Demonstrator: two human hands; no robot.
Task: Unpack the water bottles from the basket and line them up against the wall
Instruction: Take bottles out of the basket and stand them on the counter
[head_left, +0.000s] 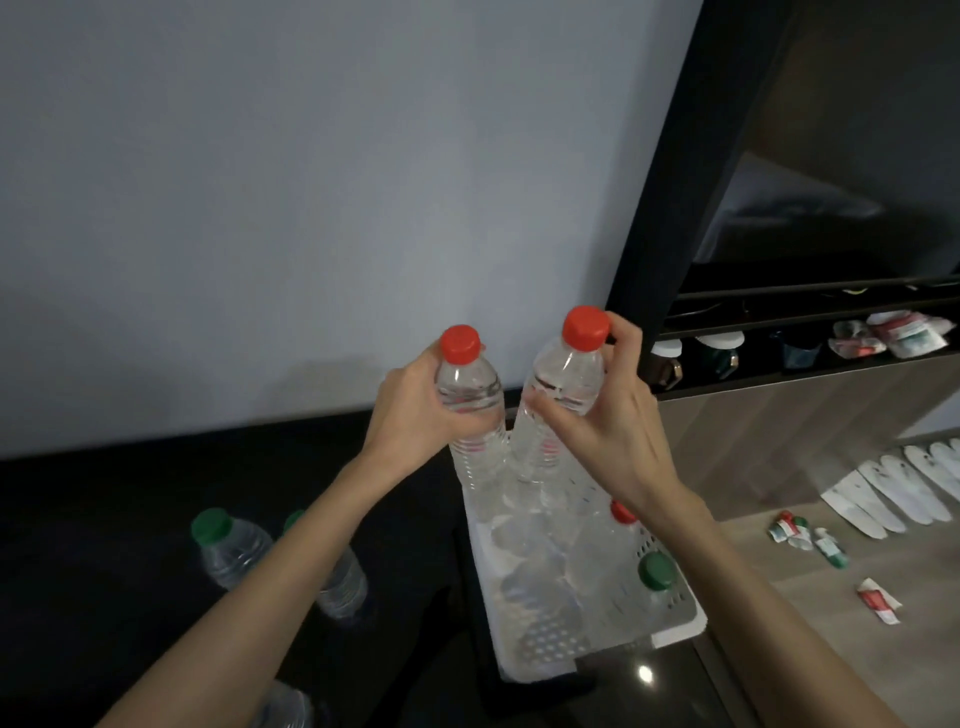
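My left hand (410, 410) grips a clear red-capped water bottle (470, 395) by its shoulder. My right hand (608, 415) holds a second red-capped bottle (563, 384) near its neck. Both bottles are raised side by side over the far end of a white perforated basket (670, 597). Inside the basket lie more clear bottles, one with a red cap (622, 512) and one with a green cap (657, 570). Two green-capped bottles (228, 545) stand on the dark surface at the left, the second (343, 577) partly behind my left forearm. The grey wall (311, 208) rises behind.
A further bottle (283, 706) shows at the bottom edge. To the right, a dark frame (660, 208) borders a shelf with cups and packets (893, 338). White slippers (893, 493) and small sachets (810, 540) lie on the wooden floor.
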